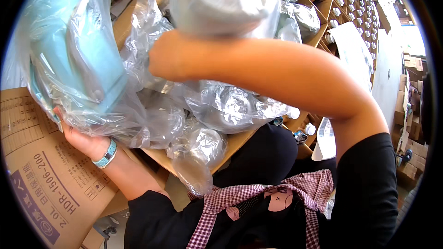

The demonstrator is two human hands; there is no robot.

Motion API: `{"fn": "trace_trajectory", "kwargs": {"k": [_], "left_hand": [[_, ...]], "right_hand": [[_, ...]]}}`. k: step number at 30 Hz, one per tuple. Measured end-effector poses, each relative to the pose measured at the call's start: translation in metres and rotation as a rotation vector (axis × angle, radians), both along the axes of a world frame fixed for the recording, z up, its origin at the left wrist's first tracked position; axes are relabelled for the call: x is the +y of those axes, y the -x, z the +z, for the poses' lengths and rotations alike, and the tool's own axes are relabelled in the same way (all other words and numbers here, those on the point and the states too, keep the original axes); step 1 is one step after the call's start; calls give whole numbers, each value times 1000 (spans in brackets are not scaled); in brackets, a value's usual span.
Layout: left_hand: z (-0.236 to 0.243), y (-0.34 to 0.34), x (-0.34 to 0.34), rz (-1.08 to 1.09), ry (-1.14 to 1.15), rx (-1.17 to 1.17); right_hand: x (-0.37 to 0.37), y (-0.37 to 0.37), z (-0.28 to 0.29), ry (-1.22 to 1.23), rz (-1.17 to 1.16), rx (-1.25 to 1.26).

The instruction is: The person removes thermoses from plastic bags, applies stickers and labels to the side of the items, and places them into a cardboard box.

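On the left, a clear plastic bag point(99, 110) wraps light blue, rounded things point(99, 64) whose kind I cannot tell. My left hand point(80, 133), a watch on its wrist, grips this bag at its lower edge; some fingers are under the plastic. My right hand point(166, 57) is closed, its arm crossing over the crinkled plastic from the right. Its fingertips are turned away, so what it holds is hidden. Just beyond the right forearm is a blurred whitish bundle in clear plastic point(219, 4); whether the hand touches it I cannot tell.
Below the hands, an open cardboard box point(240, 143) is filled with clear plastic-wrapped items point(230, 106). A printed carton point(60, 175) stands at the left. Several rows of white-capped items in brown boxes point(355, 14) stretch away at the right, with white sheets point(353, 46) beside them.
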State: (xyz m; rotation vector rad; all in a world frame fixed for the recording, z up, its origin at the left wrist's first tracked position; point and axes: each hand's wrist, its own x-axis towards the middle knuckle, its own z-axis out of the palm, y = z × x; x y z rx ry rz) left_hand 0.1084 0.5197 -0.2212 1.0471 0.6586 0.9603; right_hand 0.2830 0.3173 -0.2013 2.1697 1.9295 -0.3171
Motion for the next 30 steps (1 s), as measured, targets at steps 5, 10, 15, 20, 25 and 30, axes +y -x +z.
{"fn": "trace_trajectory", "kwargs": {"k": [5,10,15,20,25,30], "left_hand": [[-7,-2,5,1,-54,32],[-11,-11,5,-104,63,27],[-9,-12,3,-31,111,38],[-19,-3,13,31,28,87],[-11,-6,7,6,88,134],[-13,-10,2,-57,73,120]], "right_hand": [[-3,-37,-5,-90,-215,91],[6,-63,-83,-152,-316,28],[11,2,-83,-212,-299,28],[12,24,-69,-100,-337,45],[-33,-62,-138,-85,-713,279],[-15,-62,-222,-126,-835,100]]}}
